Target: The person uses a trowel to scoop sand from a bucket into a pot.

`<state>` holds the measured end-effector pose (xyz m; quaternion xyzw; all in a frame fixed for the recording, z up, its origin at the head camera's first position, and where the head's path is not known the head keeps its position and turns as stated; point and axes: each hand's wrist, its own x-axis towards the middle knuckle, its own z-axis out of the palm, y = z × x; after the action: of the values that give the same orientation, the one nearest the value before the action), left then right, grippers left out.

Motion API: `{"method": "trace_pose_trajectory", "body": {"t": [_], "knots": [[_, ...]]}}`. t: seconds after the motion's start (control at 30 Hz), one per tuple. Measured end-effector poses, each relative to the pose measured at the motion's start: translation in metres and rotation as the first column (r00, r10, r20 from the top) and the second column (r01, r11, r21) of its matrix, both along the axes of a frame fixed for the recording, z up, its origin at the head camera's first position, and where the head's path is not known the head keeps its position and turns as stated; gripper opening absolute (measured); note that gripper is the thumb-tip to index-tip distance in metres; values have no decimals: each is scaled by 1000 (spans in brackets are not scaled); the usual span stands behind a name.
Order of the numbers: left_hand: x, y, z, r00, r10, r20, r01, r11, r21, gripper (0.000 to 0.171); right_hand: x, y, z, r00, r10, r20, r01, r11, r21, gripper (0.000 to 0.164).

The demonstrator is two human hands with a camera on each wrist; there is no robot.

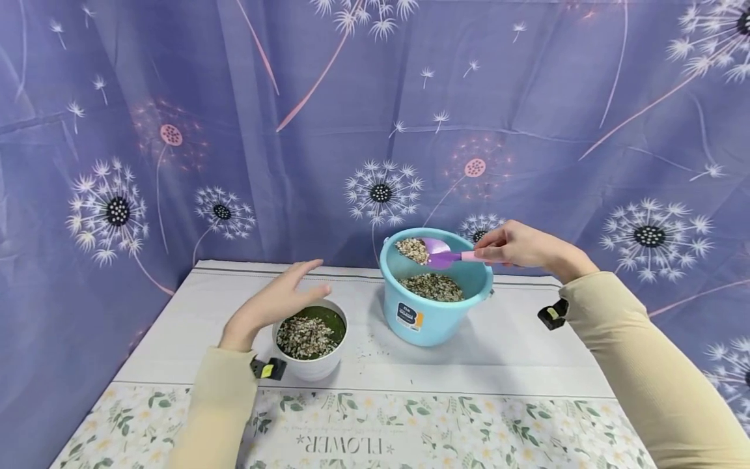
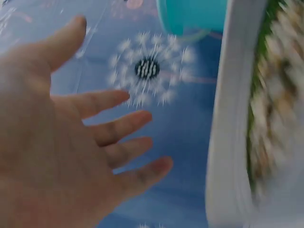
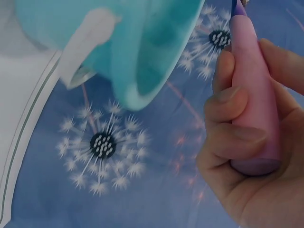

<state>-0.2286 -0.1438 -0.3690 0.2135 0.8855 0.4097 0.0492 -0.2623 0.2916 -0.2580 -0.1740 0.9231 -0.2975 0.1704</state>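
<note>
My right hand (image 1: pixel 515 245) grips the pink handle (image 3: pixel 254 95) of a small trowel with a purple blade (image 1: pixel 441 254). The blade carries a heap of pale, grainy potting mix (image 1: pixel 413 249) and is over the light blue bucket (image 1: pixel 430 324). More of the same mix (image 1: pixel 433 286) lies inside the bucket. My left hand (image 1: pixel 280 296) hovers with fingers spread at the upper left of a white pot (image 1: pixel 316 370), holding nothing. In the pot, a mound of pale grains (image 1: pixel 305 337) covers part of a green layer (image 1: pixel 331 320).
A flowered tablecloth (image 1: pixel 445 426) covers the table, and some spilled crumbs (image 1: pixel 369 355) lie on it between pot and bucket. Behind the table hangs a purple-blue dandelion curtain (image 1: pixel 316 169). The bucket has a white handle (image 3: pixel 90 45) at its side.
</note>
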Motion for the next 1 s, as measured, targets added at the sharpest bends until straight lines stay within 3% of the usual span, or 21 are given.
{"method": "trace_pose_trajectory", "body": {"t": [0.23, 0.47, 0.63, 1.0], "knots": [[26, -42, -30, 1000, 11, 5, -11, 1000, 16, 90, 3, -30, 1, 1000, 30, 3, -30, 1000, 4, 26], [43, -60, -49, 999, -5, 48, 2, 998, 63, 107, 11, -70, -2, 998, 68, 13, -67, 997, -41, 24], [46, -62, -58, 999, -17, 49, 13, 998, 66, 116, 19, -101, -11, 993, 114, 2, -114, 992, -55, 20], [39, -62, -78, 993, -91, 80, 80, 988, 133, 117, 31, -152, -43, 980, 180, -82, -181, 984, -3, 16]]}}
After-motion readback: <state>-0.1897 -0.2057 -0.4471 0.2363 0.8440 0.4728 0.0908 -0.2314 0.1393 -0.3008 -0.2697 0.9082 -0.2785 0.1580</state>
